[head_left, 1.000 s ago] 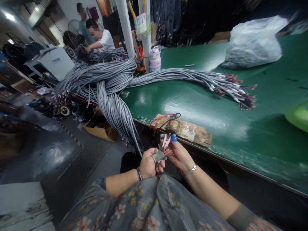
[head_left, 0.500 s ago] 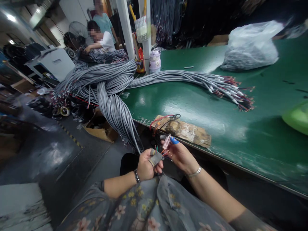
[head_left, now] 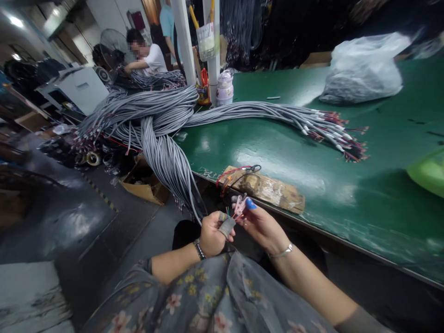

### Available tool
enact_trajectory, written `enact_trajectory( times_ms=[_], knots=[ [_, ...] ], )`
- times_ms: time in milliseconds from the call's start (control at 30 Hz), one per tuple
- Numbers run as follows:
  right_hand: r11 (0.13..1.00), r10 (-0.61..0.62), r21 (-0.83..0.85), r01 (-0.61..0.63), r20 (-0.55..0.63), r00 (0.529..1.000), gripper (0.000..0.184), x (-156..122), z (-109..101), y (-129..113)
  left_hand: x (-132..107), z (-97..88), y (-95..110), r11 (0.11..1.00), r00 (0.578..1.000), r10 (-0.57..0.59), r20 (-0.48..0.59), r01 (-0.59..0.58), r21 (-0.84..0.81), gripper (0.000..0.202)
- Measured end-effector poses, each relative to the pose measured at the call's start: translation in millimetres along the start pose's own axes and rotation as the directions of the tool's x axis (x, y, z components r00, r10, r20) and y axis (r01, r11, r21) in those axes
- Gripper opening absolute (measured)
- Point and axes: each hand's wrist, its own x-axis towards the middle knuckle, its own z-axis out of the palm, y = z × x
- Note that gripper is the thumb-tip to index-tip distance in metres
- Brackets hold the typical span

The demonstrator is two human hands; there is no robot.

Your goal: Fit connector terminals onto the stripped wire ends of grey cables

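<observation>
My left hand [head_left: 214, 232], with grey tape on its thumb and finger, is closed round the end of a grey cable [head_left: 198, 216]. Several thin coloured wires [head_left: 230, 213] fan out of its pinch, red, green and others. Just to the right, my right hand [head_left: 261, 225] pinches a small pale-pink piece [head_left: 240, 205] between thumb and fingertips; blue tape covers one of its digits. The pink piece touches or nearly touches the wire ends. Its exact kind is too small to make out, and my fingers hide part of it.
A worn wooden block [head_left: 274, 190] with red and black leads lies at the edge of the green table [head_left: 347, 199]. Large grey cable bundles [head_left: 166, 152] drape over the left side. Behind are a plastic bag [head_left: 362, 69], a lilac bottle [head_left: 225, 88] and a seated person [head_left: 152, 60].
My hands have drawn slightly closer together, and the pink piece has tilted and come down toward the wires. In the background, a standing person has shifted to the right.
</observation>
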Motion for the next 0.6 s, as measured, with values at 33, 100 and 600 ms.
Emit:
enact_trajectory(
  times_ms=[33,100,600],
  knots=[
    [1.000,-0.003,-0.003,0.003,0.006,1.000,0.030,0.7,-1.0,0.6,0.2,0.1,-0.3,1.000,1.000,-0.007,0.004,0.007,0.005,0.039],
    [1.000,-0.004,-0.016,0.004,0.017,1.000,0.029,1.8,-2.7,1.9,0.5,0.5,-0.4,1.000,1.000,-0.027,0.006,0.027,0.010,0.039],
    [0.985,0.134,-0.126,-0.121,0.101,0.986,0.043,-6.6,-8.0,-1.6,-6.4,-4.4,0.5,0.997,0.997,-0.075,0.027,0.074,0.012,0.039]
  ],
)
